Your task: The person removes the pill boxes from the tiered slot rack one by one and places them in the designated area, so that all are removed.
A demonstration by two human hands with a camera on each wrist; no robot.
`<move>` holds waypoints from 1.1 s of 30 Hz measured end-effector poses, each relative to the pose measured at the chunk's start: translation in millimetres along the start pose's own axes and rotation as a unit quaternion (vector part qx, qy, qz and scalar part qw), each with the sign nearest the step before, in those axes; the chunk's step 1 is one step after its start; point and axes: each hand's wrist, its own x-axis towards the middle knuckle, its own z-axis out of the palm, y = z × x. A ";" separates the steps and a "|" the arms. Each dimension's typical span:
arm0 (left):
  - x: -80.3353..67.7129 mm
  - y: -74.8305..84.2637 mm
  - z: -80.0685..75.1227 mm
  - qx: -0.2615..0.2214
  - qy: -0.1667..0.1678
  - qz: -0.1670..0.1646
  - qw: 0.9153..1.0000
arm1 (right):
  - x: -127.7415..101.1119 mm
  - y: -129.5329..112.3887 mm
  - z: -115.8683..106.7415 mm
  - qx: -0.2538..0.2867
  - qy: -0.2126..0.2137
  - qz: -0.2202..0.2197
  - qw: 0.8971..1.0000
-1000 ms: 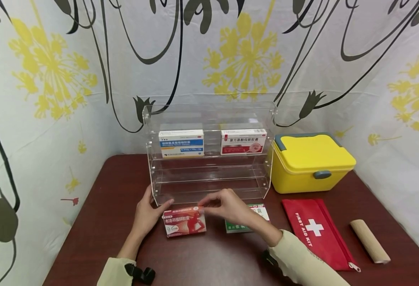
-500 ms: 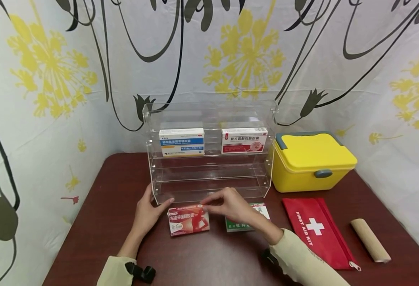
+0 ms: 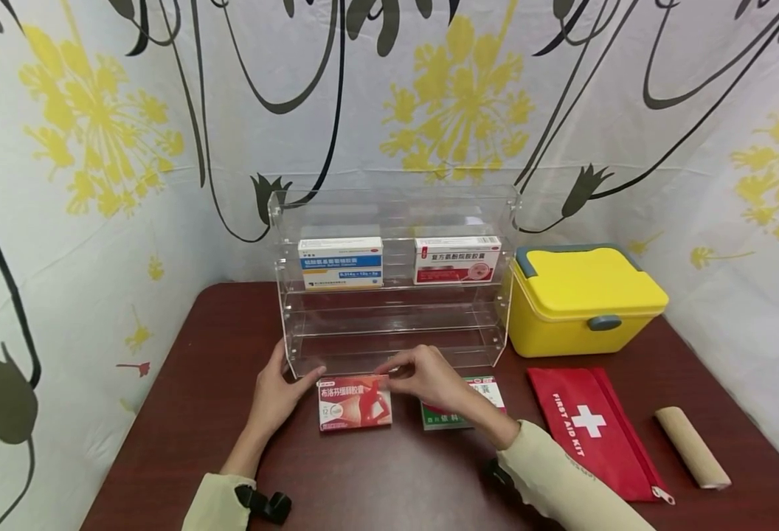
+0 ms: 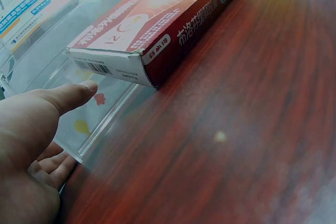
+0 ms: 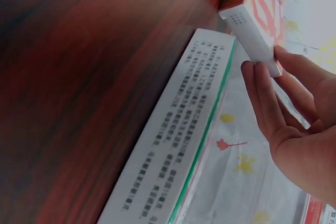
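red box: a flat medicine box point(image 3: 355, 403) lies on the brown table point(image 3: 389, 479), just in front of the clear shelf's lowest tier, lifted a little at its right end, so it looks held ready rather than parked.
right hand: the right hand point(image 3: 429, 380) pinches the box's right end between thumb and fingers point(image 5: 262, 95); the wrist view shows the fingertips on the white end flap, which looks like the reason that end sits raised.
left hand: the left hand point(image 3: 277, 391) lies loose beside the box's left end, thumb point(image 4: 68, 95) near the barcode flap; fingers relaxed and not curled round anything, and i cannot tell whether the thumb truly touches. it seems placed to steady the box against sliding.
clear shelf: a see-through stepped rack point(image 3: 392, 287) stands at the back of the table; its two lower tiers hold nothing visible.
top tier: a blue and white box point(image 3: 340, 262) and a red and white box point(image 3: 457, 259) stand side by side facing forward, labels readable.
green box: another flat box point(image 3: 462, 405) lies partly under the right forearm, just right of the red one.
right side: a yellow case point(image 3: 585, 299) with lid down, a red first aid pouch point(image 3: 591, 428) and a tan roll point(image 3: 691, 446) lie well apart from the hands.
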 end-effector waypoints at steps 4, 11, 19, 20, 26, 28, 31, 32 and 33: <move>-0.2 0.5 -0.1 -0.002 0.002 -0.001 1.000 | 3.0 4.0 0.6 -0.008 0.000 -0.006 1.000; 0.3 0.1 -0.1 -0.004 0.003 0.001 1.000 | 6.3 8.6 2.0 -0.020 -0.012 0.006 1.000; 0.1 0.2 -0.4 -0.003 0.004 -0.002 1.000 | 5.6 13.0 5.0 -0.020 -0.029 -0.001 0.999; 0.1 0.3 -0.4 -0.004 0.004 -0.002 1.000 | 5.5 13.3 5.5 -0.021 -0.029 -0.001 0.999; -0.1 -0.2 -0.4 -0.003 0.002 -0.004 1.000 | 4.5 13.5 9.1 -0.037 -0.023 -0.007 0.999; 0.0 -0.8 -0.2 -0.002 0.001 -0.004 1.000 | 4.1 12.9 10.0 -0.046 -0.020 -0.010 0.999; 0.2 -1.1 0.2 -0.003 0.002 -0.004 1.000 | 3.8 11.9 10.7 -0.056 -0.019 -0.014 0.998; 0.3 -1.0 0.2 -0.003 0.002 -0.003 1.000 | 3.7 10.7 10.5 -0.057 -0.018 -0.012 0.998; 0.3 -0.7 0.2 -0.003 0.003 -0.003 1.000 | 3.8 10.2 10.4 -0.058 -0.018 -0.013 0.998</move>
